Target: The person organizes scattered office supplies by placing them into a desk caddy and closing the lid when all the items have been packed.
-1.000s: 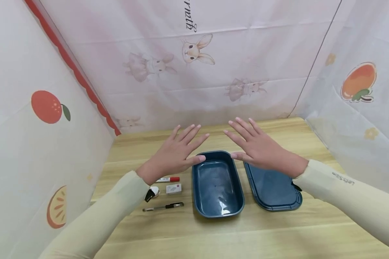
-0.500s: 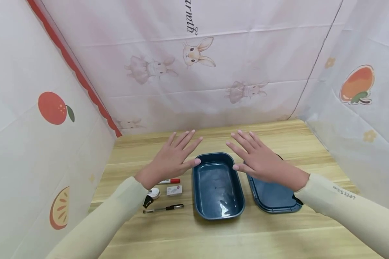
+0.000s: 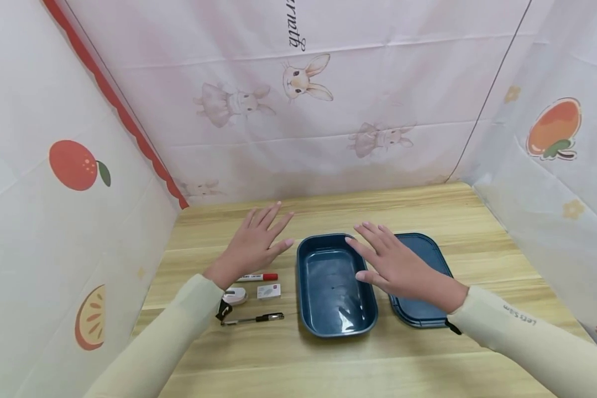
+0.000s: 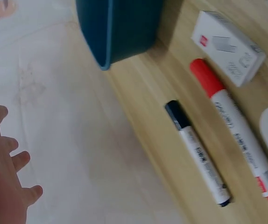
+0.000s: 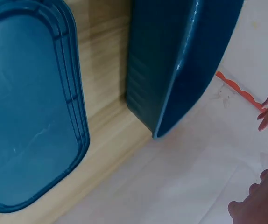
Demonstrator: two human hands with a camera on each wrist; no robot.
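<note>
In the head view a blue box (image 3: pixel 334 287) stands upright on the table with its inside bare. Its blue lid (image 3: pixel 420 309) lies flat to the right. My left hand (image 3: pixel 251 243) hovers left of the box, fingers spread, holding nothing. My right hand (image 3: pixel 403 268) hovers over the box's right side and the lid, fingers straight, also holding nothing. Left of the box lie a red-capped marker (image 3: pixel 262 277), a small white carton (image 3: pixel 268 291), a white round object (image 3: pixel 236 296) and a pen (image 3: pixel 254 319). A black-capped marker (image 4: pixel 199 156) shows in the left wrist view.
The wooden table (image 3: pixel 338 367) is bounded by a pink rabbit-print sheet (image 3: pixel 298 138) at the back. White sheets with fruit prints hang at the left (image 3: pixel 25 237) and the right (image 3: pixel 542 193).
My left hand has shifted left and away from the box. My right hand has come lower, toward the box's right rim, uncovering the far part of the lid.
</note>
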